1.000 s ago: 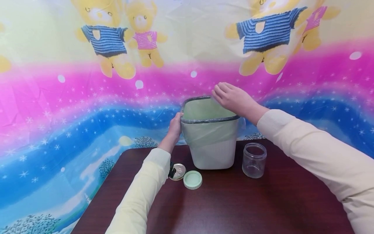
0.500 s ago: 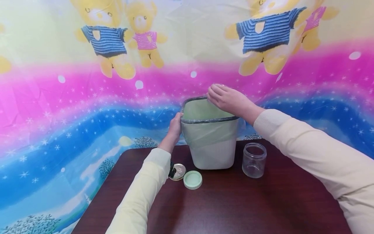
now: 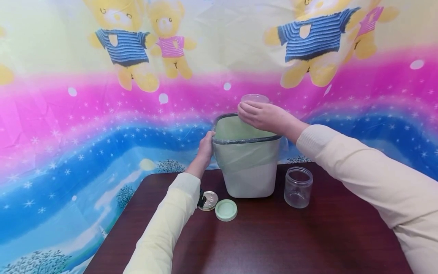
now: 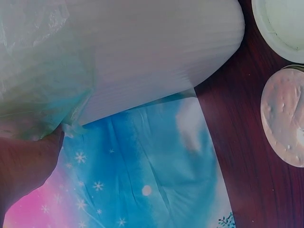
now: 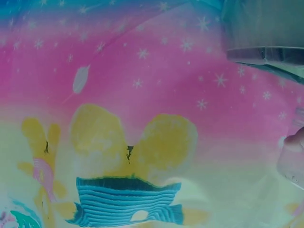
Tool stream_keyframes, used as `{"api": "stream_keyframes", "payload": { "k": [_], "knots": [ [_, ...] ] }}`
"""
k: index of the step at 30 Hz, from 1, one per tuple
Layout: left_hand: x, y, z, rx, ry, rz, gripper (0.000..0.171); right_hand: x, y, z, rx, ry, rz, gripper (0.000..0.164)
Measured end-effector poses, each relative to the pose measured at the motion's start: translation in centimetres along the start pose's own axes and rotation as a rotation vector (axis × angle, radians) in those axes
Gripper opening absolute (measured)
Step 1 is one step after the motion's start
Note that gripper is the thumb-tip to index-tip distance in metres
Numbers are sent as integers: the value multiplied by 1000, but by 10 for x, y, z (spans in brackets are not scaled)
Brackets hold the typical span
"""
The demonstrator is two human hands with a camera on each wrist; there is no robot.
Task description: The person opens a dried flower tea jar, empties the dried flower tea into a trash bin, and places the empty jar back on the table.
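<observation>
A white-and-green bin (image 3: 249,179) with a clear bag over its dark rim stands on the table. My left hand (image 3: 205,148) grips the left side of the rim; in the left wrist view its thumb area (image 4: 28,164) lies against the bag. Over the bin's opening, my right hand (image 3: 261,116) holds a clear jar (image 3: 254,98), whose round end shows above the fingers. The right wrist view catches only part of that jar (image 5: 290,166), with a fingertip on it. Most of the jar is hidden behind the hand, and its contents cannot be seen.
A second clear jar (image 3: 298,188), lidless, stands right of the bin. In front lie a pale green lid (image 3: 226,210) and a silvery round lid or tin (image 3: 209,199), partly hidden by the left sleeve. A printed bear curtain (image 3: 219,76) hangs behind the dark table (image 3: 256,243).
My right hand has moved slightly left over the bin and turned, so that the jar's round end now shows above the fingers. The left hand and the bin stay put.
</observation>
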State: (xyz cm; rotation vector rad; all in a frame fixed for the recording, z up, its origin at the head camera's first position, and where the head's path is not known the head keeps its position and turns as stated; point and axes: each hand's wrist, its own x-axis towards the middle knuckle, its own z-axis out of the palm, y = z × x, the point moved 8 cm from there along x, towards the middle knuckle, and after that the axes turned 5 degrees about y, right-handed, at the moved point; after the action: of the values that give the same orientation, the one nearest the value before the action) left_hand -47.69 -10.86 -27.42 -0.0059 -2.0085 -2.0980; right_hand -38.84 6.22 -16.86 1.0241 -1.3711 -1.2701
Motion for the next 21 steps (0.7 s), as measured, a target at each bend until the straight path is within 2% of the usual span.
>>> {"api": "stream_keyframes", "payload": {
  "k": [3,10,12,21],
  "knots": [
    [0,0,0,7,4,2,26,-1,-2,-1,4,11,-16,52],
    [-1,0,0,23,3,2,49,-1,-9,-2,-6,6,-70,57],
    [-1,0,0,25,1,2,51,0,-10,-3,-18,9,-82,57],
    [0,0,-1,30,-5,2,27,0,-17,-3,-30,49,-81,51]
  ]
}}
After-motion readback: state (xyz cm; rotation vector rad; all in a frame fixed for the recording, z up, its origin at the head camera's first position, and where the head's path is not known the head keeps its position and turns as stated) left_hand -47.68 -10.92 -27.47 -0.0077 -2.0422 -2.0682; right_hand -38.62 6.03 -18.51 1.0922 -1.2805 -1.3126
